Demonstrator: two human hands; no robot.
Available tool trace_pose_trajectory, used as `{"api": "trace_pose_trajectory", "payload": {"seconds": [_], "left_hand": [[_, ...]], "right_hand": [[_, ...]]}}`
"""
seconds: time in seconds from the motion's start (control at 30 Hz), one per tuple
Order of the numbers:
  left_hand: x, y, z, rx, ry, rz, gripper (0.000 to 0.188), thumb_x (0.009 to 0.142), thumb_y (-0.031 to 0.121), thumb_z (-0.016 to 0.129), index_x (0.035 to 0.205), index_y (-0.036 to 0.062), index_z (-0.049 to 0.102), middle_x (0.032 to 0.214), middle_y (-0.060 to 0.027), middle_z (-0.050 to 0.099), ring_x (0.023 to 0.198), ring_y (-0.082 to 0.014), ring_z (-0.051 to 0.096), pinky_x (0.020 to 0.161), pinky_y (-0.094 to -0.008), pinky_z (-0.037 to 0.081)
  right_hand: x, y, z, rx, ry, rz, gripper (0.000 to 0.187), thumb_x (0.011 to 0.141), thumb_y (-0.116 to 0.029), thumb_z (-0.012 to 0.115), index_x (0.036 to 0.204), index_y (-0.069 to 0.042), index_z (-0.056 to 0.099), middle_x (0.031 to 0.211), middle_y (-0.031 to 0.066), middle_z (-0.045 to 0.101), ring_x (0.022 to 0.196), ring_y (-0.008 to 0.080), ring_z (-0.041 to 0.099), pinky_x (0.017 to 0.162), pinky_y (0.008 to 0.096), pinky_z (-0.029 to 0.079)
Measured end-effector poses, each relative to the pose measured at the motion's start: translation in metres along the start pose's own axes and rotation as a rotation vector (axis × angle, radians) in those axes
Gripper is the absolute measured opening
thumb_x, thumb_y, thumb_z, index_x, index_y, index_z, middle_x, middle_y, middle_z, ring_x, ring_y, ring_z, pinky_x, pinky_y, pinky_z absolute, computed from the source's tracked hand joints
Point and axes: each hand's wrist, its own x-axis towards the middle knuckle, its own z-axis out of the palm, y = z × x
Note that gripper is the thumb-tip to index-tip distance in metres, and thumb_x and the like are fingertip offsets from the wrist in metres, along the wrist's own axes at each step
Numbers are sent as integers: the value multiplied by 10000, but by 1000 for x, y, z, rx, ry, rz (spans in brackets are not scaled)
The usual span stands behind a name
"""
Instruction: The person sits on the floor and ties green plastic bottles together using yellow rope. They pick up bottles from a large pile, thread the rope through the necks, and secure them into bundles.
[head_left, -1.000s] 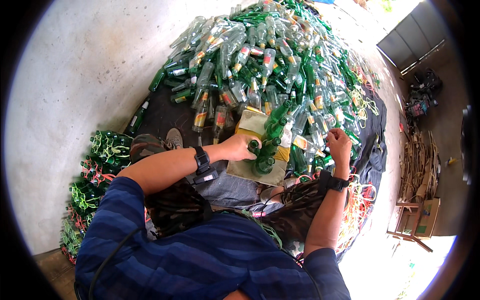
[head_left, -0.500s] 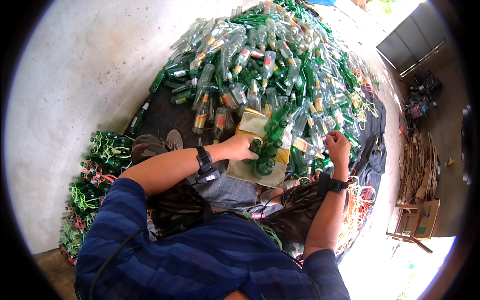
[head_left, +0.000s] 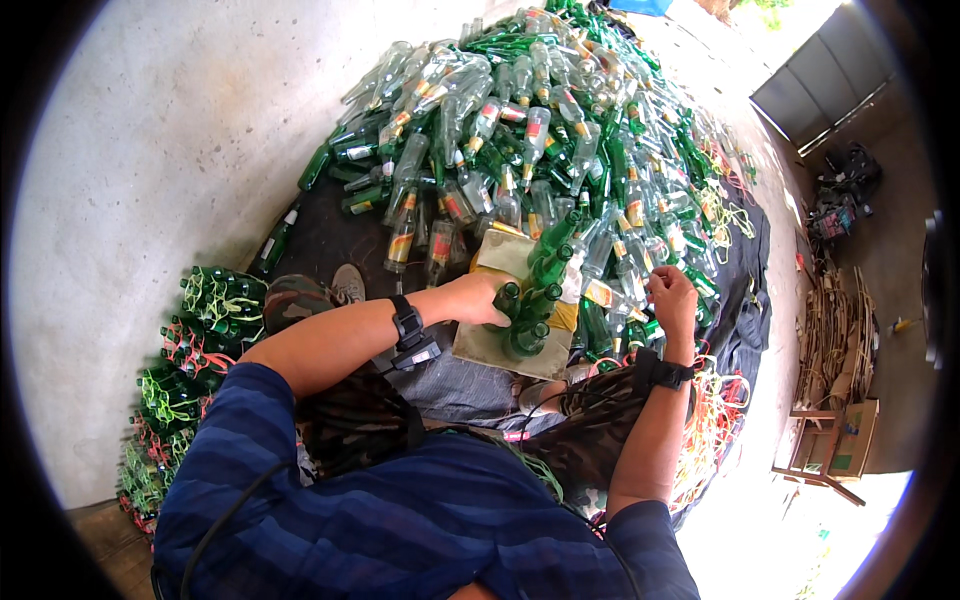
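Note:
I sit in front of a big heap of green and clear glass bottles [head_left: 520, 130]. My left hand [head_left: 478, 298] is closed around a small cluster of upright green bottles [head_left: 528, 310] standing on a yellowish board [head_left: 495, 345] between my knees. My right hand [head_left: 672, 298] is raised at the heap's near right edge, fingers curled on a bottle or a string there; what exactly it grips is too small to tell. Both wrists wear dark bands.
Tied bundles of green bottles [head_left: 190, 360] with coloured strings are stacked at my left. Loose coloured strings [head_left: 715, 430] lie at my right on a black sheet [head_left: 750, 300]. Wooden frames and a box [head_left: 835, 440] stand at the far right. Concrete floor [head_left: 150, 150] surrounds the heap.
Almost nothing differs; my left hand stays on the bottle cluster and my right hand has shifted only slightly at the heap's edge.

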Motion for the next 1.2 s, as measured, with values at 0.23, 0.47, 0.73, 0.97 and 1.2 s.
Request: {"api": "trace_pose_trajectory", "payload": {"seconds": [0.23,0.47,0.73,0.97,1.2], "left_hand": [[1,-3,4,-54,27,38,511,844,332,833,1267,89,681,1116,-154,744,1004,-338,717,918,-397,545],[-3,0,4,-47,90,95,484,858,324,833,1250,81,683,1075,-157,748,962,-324,720,899,-382,550],[-3,0,7,-13,103,160,550,852,356,840,1292,79,659,1139,-203,729,1015,-395,706,913,-423,549],[-4,0,4,21,29,115,759,809,331,862,1433,31,550,1246,-251,696,1135,-425,677,979,-442,538],[4,-29,-13,335,30,-63,560,875,119,689,1415,49,556,1098,-244,723,1057,-441,692,878,-515,553]], "right_hand": [[2,1,1,9,-7,-2,187,961,-127,670,1066,14,734,838,104,761,682,153,728,619,299,596],[2,2,1,19,-3,0,188,966,-127,669,1067,18,735,835,101,760,677,152,725,618,297,594],[1,1,1,25,-15,2,187,974,-126,665,1072,21,725,828,101,756,665,148,718,606,289,577],[3,3,5,68,-41,-6,205,938,-126,664,1063,26,720,801,73,733,633,125,671,608,283,537],[6,7,7,11,-46,-38,189,935,-129,674,1036,26,716,804,93,738,621,160,705,585,307,562]]}}
